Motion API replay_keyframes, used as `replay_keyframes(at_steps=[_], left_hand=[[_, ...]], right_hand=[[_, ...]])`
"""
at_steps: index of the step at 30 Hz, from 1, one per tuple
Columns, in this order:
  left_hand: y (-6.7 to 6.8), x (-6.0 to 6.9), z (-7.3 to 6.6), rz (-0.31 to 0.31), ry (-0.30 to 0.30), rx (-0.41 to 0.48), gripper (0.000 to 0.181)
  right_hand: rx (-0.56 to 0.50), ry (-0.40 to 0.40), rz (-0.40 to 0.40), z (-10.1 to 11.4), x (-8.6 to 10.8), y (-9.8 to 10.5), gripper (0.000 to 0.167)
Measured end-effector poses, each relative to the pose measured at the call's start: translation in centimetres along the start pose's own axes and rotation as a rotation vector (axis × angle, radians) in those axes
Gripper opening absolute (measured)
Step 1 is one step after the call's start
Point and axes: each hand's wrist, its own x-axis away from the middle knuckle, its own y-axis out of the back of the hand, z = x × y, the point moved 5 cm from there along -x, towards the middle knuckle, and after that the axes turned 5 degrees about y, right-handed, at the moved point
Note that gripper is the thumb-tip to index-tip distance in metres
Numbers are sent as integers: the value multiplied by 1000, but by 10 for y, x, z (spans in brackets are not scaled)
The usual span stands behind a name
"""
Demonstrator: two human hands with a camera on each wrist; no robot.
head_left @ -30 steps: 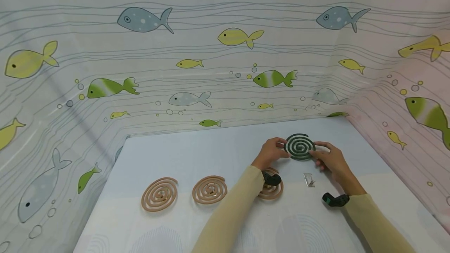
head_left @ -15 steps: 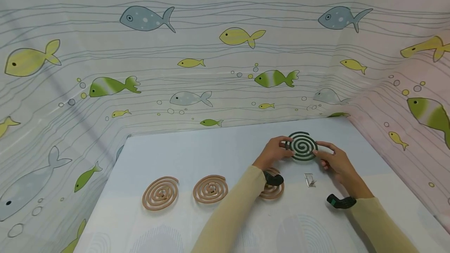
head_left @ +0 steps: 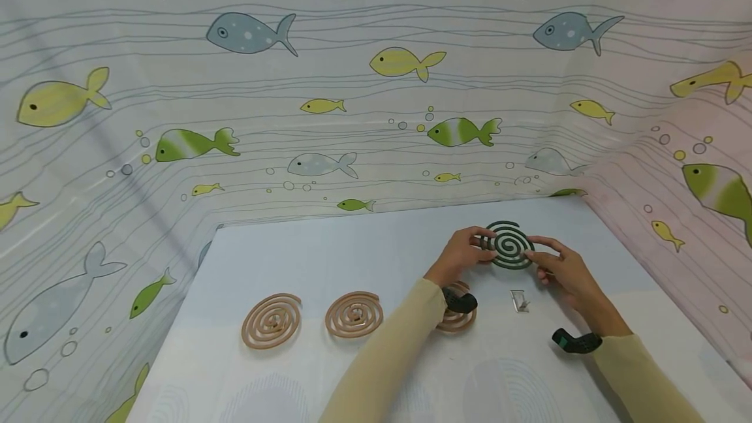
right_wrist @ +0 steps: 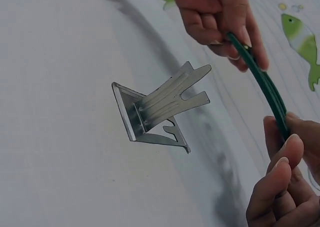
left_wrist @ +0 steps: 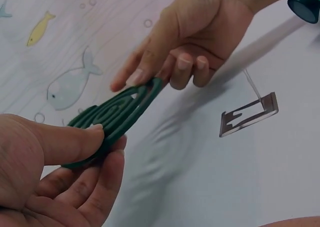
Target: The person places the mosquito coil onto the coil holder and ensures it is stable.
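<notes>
A dark green mosquito coil (head_left: 508,246) is held above the table between both hands. My left hand (head_left: 461,254) pinches its left edge, thumb on the upper face and fingers beneath, as the left wrist view shows. At the opposite edge my right hand (head_left: 563,271) pinches it between thumb and fingers. Below the coil stands a small metal coil stand (right_wrist: 160,109) on the table, its forked tab bent upward. It is apart from the coil and both hands.
Two brown mosquito coils, one at far left (head_left: 271,321) and one beside it (head_left: 354,314), sit on metal stands on the white table (head_left: 305,247). A third brown coil (head_left: 457,324) lies partly hidden under my left wrist. A fish-patterned sheet (head_left: 352,129) hangs behind.
Both hands and the green coil have shifted slightly to the right. The hold on the coil stays the same, and the view has moved a little.
</notes>
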Motion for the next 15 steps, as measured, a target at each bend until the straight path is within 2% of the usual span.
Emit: replay_keyframes(at_steps=[15], left_hand=[[-2,10,-6,9,14,28,30]], right_hand=[[52,72,39,4,9,-2,45]])
